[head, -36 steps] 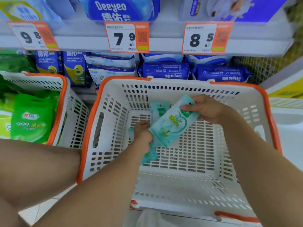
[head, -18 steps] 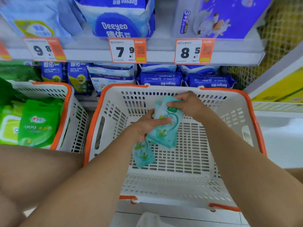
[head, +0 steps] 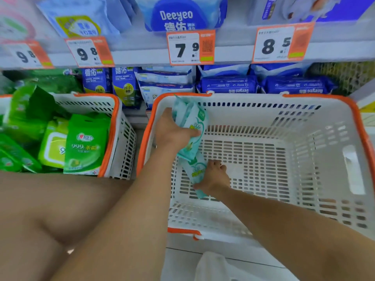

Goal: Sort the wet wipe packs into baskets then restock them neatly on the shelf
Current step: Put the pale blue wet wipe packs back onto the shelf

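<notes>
Head view: a person crouches before a shop shelf (head: pixel 142 57), both arms reaching into a white basket (head: pixel 304 102) with an orange rim.
Left hand: the left hand (head: pixel 172 131) sits near the basket's far left corner, fingers and thumb curled round a bundle of teal packs (head: pixel 191 126); how many are in it cannot be told.
Right hand: the right hand (head: pixel 214 177) lies low by the left wall, thumb and fingers pinching a last teal pack (head: pixel 194 172) off the slotted floor.
Key relation: the last teal pack lies directly below the bundle, its top end just under the bundle's bottom edge, its long axis running from there toward the near wall. The right hand has it already; the left is above and farther out.
Judged next move: the lower pack probably needs to rise along its own length to join the bundle, then all go to the shelf beyond the far rim.
Neighbour: a second basket (head: pixel 115 122) to the left holds green packs (head: pixel 85 142).
Risk: slick, soft packs may slip from a crowded grip.
</notes>
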### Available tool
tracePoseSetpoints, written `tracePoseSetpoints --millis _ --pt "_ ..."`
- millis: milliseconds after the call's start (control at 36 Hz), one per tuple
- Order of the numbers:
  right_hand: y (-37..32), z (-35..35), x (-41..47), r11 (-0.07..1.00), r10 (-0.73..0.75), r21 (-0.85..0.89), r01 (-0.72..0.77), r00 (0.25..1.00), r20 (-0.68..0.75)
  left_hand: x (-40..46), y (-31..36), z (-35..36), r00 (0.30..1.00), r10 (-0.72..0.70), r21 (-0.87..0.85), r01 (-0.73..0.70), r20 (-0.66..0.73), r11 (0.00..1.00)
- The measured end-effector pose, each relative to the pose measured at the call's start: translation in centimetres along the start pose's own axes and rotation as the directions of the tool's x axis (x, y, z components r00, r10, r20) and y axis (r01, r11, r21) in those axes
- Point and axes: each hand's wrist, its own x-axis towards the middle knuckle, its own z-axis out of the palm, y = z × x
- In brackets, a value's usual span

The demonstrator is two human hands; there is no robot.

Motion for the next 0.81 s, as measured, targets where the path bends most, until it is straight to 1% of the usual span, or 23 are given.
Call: tracePoseSetpoints --millis 28,83,111,139,167,194,222,250,278,306,361,389,417,472,528,583,639,694,722,750,778,806 --pt "-0.1 -0.5 0.1 1.000 -0.005 0.011 0.004 1.000 0.015 0.1 0.2 0.1 1.000 -0.007 -0.016 0.007 0.002 1.000" --pt "0.3 -1.5 0.8 0.991 0.036 0.122 -0.046 0.996 0.083 0.1 0.6 0.5 1.000 -0.016 -0.037 0.016 0.015 0.999" --pt "0.7 -2.4 1.1 0.970 0.067 0.220 -0.102 0.985 0.160 0.2 0.8 0.7 1.000 -0.019 -0.034 0.020 0.024 0.999" --pt "1.2 -3.5 1.2 0.924 0.093 0.335 -0.185 0.958 0.273 0.2 1.0 0.9 0.999 -0.028 -0.034 0.029 0.039 0.999" --pt "2.0 -4.6 1.1 0.845 0.094 0.452 -0.285 0.912 0.400 0.3 1.1 1.2 0.998 -0.035 -0.043 0.038 0.059 0.998" --pt "3.0 -6.0 0.8 0.739 0.064 0.544 -0.397 0.846 0.529 0.1 1.4 1.2 0.995 -0.049 -0.050 0.053 0.087 0.997" --pt "4.2 -7.5 0.2 0.624 -0.003 0.622 -0.472 0.795 0.607 0.1 1.6 1.4 0.991 -0.056 -0.058 0.064 0.118 0.996" --pt "5.5 -9.1 -0.8 0.513 -0.091 0.699 -0.499 0.778 0.622 -0.2 2.0 1.3 0.988 -0.061 -0.067 0.071 0.144 0.995" --pt "7.0 -10.7 -1.7 0.411 -0.186 0.776 -0.478 0.789 0.585 -0.5 2.3 1.3 0.984 -0.054 -0.078 0.068 0.173 0.995" --pt "8.4 -12.2 -2.6 0.335 -0.267 0.835 -0.437 0.806 0.529 -0.9 2.8 1.2 0.977 -0.060 -0.091 0.080 0.205 0.993" --pt "10.7 -15.1 -4.3 0.239 -0.385 0.908 -0.345 0.825 0.415 -1.9 3.8 1.0 0.962 -0.059 -0.153 0.103 0.268 0.983" --pt "11.5 -16.6 -5.0 0.223 -0.415 0.931 -0.288 0.836 0.359 -2.5 4.4 0.8 0.953 -0.033 -0.194 0.095 0.300 0.976" --pt "11.7 -18.4 -5.9 0.228 -0.435 0.948 -0.224 0.847 0.305 -3.2 5.1 0.6 0.945 0.004 -0.237 0.078 0.327 0.968" --pt "10.8 -22.1 -7.7 0.231 -0.469 0.968 -0.093 0.862 0.195 -4.9 7.2 0.2 0.932 0.129 -0.332 -0.009 0.340 0.943" --pt "8.2 -25.8 -10.0 0.190 -0.475 0.981 0.031 0.878 0.064 -6.5 10.3 -0.1 0.926 0.272 -0.445 -0.135 0.261 0.886" --pt "5.5 -29.4 -12.7 0.142 -0.488 0.966 0.214 0.865 -0.120 -8.2 14.6 -1.3 0.910 0.393 -0.545 -0.266 0.130 0.795" --pt "2.9 -32.8 -15.9 0.070 -0.464 0.914 0.400 0.824 -0.326 -9.4 18.9 -3.3 0.866 0.499 -0.601 -0.403 -0.007 0.690" --pt "0.5 -35.8 -19.1 -0.008 -0.444 0.854 0.521 0.763 -0.469 -10.4 22.7 -5.9 0.830 0.543 -0.644 -0.484 -0.124 0.593" --pt "-0.5 -37.0 -20.5 -0.041 -0.443 0.828 0.560 0.732 -0.517 -10.8 24.4 -7.1 0.809 0.566 -0.650 -0.517 -0.158 0.557" --pt "-1.6 -38.1 -21.6 -0.073 -0.451 0.815 0.575 0.710 -0.541 -11.4 26.1 -8.3 0.791 0.588 -0.632 -0.545 -0.170 0.551" --pt "-2.6 -39.1 -22.6 -0.078 -0.469 0.812 0.578 0.698 -0.542 -12.1 27.5 -9.3 0.774 0.606 -0.607 -0.575 -0.184 0.549" --pt "-3.5 -40.1 -23.4 -0.068 -0.486 0.821 0.566 0.701 -0.523 -12.2 28.5 -10.3 0.768 0.614 -0.592 -0.585 -0.185 0.554"
